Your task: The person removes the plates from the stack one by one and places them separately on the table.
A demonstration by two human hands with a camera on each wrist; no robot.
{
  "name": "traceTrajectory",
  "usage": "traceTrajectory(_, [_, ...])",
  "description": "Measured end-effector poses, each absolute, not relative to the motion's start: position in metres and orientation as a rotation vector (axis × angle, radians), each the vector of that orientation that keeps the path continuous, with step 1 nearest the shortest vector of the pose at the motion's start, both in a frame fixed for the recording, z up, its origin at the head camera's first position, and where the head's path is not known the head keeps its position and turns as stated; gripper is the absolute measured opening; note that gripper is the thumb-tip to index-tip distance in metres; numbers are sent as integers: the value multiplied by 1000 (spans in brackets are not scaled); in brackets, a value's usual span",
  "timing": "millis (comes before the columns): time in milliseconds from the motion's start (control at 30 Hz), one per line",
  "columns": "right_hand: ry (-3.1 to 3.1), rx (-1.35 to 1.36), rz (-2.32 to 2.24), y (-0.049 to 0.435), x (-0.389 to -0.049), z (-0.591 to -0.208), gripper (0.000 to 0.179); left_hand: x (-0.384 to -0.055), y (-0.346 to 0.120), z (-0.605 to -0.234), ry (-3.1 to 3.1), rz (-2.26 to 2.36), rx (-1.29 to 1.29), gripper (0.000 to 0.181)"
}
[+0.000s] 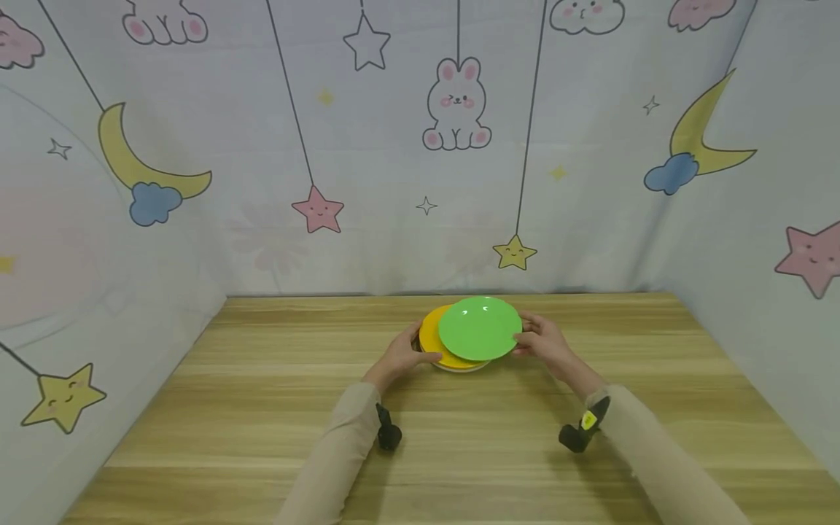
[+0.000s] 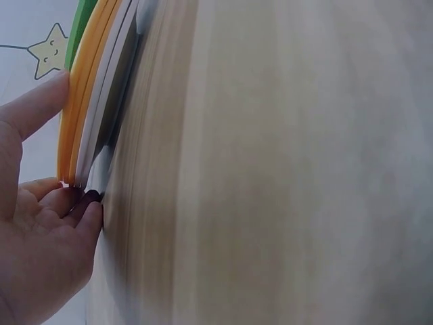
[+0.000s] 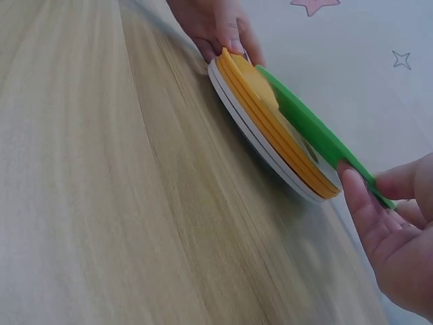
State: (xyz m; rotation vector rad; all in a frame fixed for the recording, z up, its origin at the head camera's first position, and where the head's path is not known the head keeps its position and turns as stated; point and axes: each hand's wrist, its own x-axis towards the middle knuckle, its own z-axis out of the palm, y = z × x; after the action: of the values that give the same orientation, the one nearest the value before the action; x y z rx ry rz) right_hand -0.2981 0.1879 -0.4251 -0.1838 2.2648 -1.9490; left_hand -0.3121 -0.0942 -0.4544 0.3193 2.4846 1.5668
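Note:
A stack of plates sits near the back of the table, with orange plates above white plates. My left hand grips the stack at its left edge, thumb on the orange rim and fingers at the side and below, as the left wrist view shows. My right hand pinches the right rim of a green plate. That plate is tilted, its right side raised off the stack and shifted right, and it overlaps the orange plate beneath. The exact number of plates is hard to tell.
The wood-grain table runs up to a pale fabric backdrop printed with stars, moons and rabbits, which also closes off both sides. Small black devices are strapped to both wrists over beige sleeves.

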Motion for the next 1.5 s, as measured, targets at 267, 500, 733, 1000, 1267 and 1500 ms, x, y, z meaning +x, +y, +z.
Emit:
traceTrajectory(267, [2253, -108, -2017, 194, -291, -421, 58, -312, -95, -455, 2493, 1552, 295, 91])
traceTrajectory(500, [2249, 3, -2090, 195, -286, -419, 59, -311, -95, -455, 2501, 1539, 286, 92])
traceTrajectory(733, [2234, 156, -2175, 199, -282, -416, 61, -311, -95, -454, 2509, 1527, 268, 92])
traceTrajectory(1000, [2219, 255, -2250, 206, -277, -414, 63, -310, -94, -454, 2510, 1522, 272, 91])
traceTrajectory(1267, [2190, 359, -2331, 212, -270, -417, 63, -310, -93, -454, 2519, 1522, 282, 91])
traceTrajectory(1500, [2172, 451, -2385, 215, -264, -420, 65, -310, -94, -454, 2505, 1532, 273, 92])
